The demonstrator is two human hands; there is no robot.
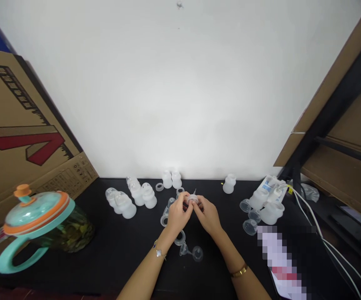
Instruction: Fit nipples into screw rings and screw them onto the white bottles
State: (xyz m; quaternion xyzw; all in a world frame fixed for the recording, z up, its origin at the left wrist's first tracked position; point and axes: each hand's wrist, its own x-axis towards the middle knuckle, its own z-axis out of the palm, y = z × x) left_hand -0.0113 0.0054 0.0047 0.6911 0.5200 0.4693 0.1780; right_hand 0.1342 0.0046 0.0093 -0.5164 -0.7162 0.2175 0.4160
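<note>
Over the middle of the black table, my left hand [178, 211] and my right hand [207, 213] pinch a white bottle collar ring [192, 198] between them. A thin clear tip, apparently a nipple's, sticks up from the ring. Close to my left hand lie another collar ring [179, 237] and a clear silicone nipple [185, 249]. Beside that nipple is a second clear round piece [197, 253]. More rings and nipples are partly hidden behind my left hand. Two open white baby bottles [172, 179] stand by the wall.
Several capped bottles [127, 206] stand to the left, one open bottle [229, 183] at the back right. Clear caps [250, 227] and more bottles [272, 213] sit beside a power strip [270, 187] with white cables. A teal-handled jug [55, 225] and a cardboard box [27, 125] occupy the left.
</note>
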